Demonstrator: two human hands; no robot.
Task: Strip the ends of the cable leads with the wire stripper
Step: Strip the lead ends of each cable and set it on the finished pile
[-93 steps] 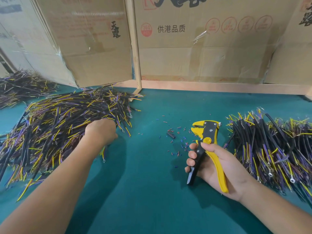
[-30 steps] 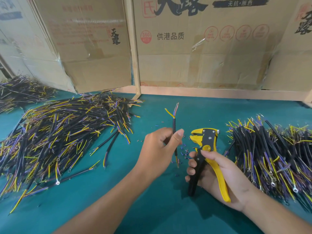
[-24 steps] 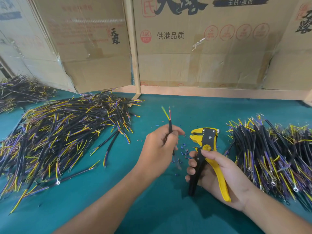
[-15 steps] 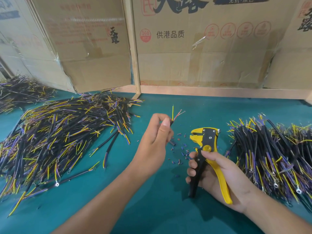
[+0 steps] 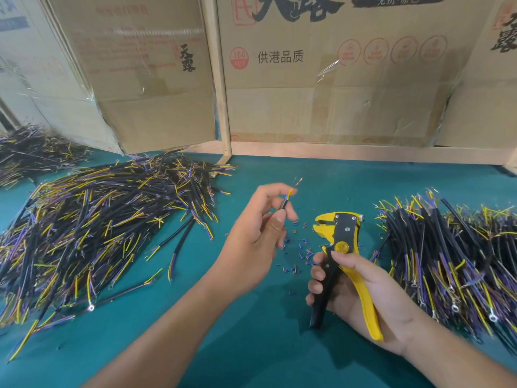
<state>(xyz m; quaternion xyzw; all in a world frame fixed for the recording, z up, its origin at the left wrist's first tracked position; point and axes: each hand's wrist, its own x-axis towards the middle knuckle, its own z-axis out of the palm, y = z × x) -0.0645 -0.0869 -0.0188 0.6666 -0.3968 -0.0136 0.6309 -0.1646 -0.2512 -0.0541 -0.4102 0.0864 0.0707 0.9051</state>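
Observation:
My left hand (image 5: 257,236) pinches one black cable (image 5: 284,203) between thumb and fingers at the table's middle. Its thin yellow, blue and red leads fan up and to the right, towards the stripper. My right hand (image 5: 363,292) grips the yellow and black wire stripper (image 5: 340,247) by its handles. The stripper's jaws point up and left, a short gap to the right of the cable's leads, with nothing between them. Most of the cable's length is hidden behind my left hand.
A big heap of black cables (image 5: 92,228) with coloured leads covers the green table (image 5: 251,345) on the left. A second heap (image 5: 453,256) lies at the right. Small bits of stripped insulation (image 5: 296,253) litter the middle. Cardboard boxes (image 5: 335,79) wall the far edge.
My left hand drew one cable from the left heap, carried it to the middle and turned it between its fingers; the leads now point right. My right hand kept still with the stripper.

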